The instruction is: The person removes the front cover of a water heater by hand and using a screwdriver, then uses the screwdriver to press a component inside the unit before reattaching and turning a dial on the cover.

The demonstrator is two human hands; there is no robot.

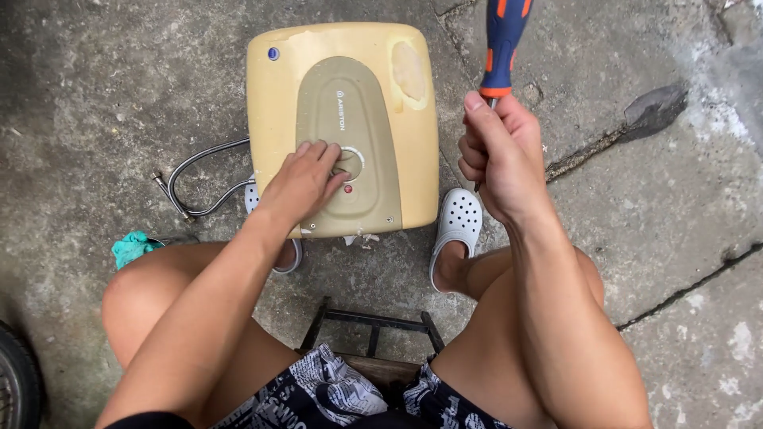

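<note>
My left hand is resting palm-down on the yellowed water heater, fingers lying loosely together, fingertips touching the round dial on its darker central panel. The heater is lying flat on the concrete directly beneath and ahead of this hand. My right hand is hovering just beside the heater's right edge, curled closed around the shaft of a screwdriver, whose blue-and-orange handle is pointing up and away from my knuckles.
</note>
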